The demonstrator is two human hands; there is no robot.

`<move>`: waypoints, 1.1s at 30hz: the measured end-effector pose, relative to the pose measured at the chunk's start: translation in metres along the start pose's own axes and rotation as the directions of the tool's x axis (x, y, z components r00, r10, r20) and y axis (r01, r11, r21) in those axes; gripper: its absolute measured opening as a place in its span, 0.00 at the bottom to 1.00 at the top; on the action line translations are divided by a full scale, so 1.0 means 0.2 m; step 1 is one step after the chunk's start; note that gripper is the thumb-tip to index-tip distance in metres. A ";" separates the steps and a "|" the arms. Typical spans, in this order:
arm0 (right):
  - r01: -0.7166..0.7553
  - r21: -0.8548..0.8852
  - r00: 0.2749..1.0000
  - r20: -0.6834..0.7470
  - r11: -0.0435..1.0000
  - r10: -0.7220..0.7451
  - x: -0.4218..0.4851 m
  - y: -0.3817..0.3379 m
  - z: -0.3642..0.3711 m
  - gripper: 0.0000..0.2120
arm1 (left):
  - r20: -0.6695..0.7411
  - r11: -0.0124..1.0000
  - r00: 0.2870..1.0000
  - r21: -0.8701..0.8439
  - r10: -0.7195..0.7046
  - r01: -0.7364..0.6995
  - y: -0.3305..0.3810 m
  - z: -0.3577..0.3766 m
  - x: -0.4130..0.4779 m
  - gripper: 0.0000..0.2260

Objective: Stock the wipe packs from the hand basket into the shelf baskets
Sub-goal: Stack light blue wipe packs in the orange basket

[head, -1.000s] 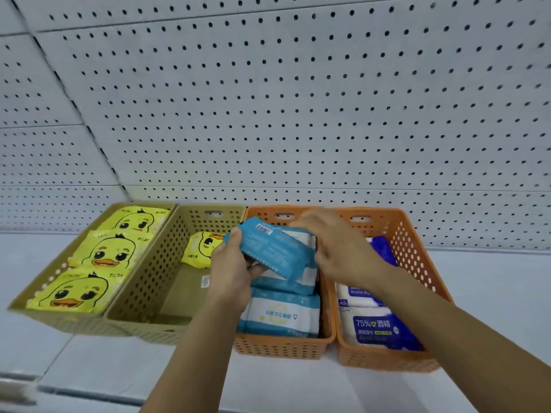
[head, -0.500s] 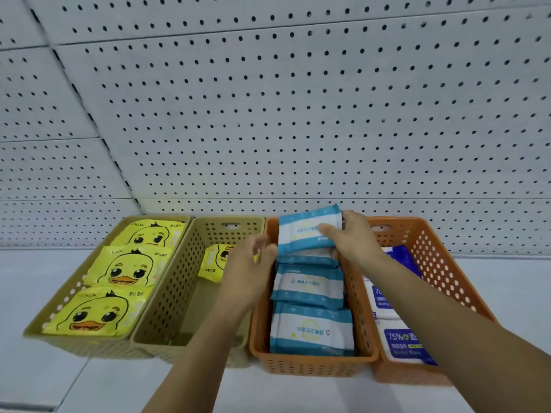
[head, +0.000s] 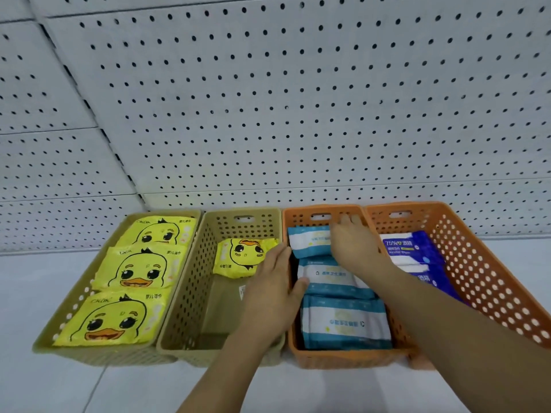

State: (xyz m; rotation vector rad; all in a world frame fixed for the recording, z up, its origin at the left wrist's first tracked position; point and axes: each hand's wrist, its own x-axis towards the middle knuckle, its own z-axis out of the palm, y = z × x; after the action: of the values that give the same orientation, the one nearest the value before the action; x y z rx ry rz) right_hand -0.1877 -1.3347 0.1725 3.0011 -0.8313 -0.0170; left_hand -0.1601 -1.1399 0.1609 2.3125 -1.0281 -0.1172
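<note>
Pegboard (head: 298, 99): pale grey panels dotted with rows of small dark round holes, filling the upper view.
Panel seams: thin horizontal lines cross the pegboard; a dark slanted joint (head: 89, 110) on the left divides two sections.
Shelf (head: 44, 293): plain pale grey, flat, meeting the pegboard along its back edge.
Shelf line (head: 95, 389): faint seam at near left.
</note>
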 end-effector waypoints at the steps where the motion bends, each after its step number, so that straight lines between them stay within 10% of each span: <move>1: 0.010 0.022 1.000 0.024 1.000 -0.011 -0.01 0.01 -0.01 0.14 | 0.012 1.000 1.000 0.020 -0.004 0.004 0.00 0.00 0.00 0.29; 12: 0.115 0.280 0.982 0.111 0.953 -0.151 -0.46 -0.04 -0.09 0.19 | 0.167 0.984 0.986 0.176 0.009 -0.038 0.03 -0.07 -0.20 0.28; 23: 0.309 0.038 0.934 0.176 0.950 -0.311 -0.24 -0.08 0.03 0.21 | 0.157 0.970 0.987 0.231 0.035 -0.071 0.04 -0.10 -0.27 0.27; 33: 0.062 0.178 0.998 0.013 0.982 -0.066 -0.18 -0.11 0.08 0.20 | 0.140 0.972 0.989 0.220 0.049 -0.079 0.02 -0.09 -0.27 0.27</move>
State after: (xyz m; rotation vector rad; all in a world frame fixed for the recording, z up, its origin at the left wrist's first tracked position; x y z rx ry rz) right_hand -0.2077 -1.2973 0.1551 3.1985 -0.7769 0.0296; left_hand -0.1946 -1.0955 0.1693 2.4992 -1.2392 -0.1382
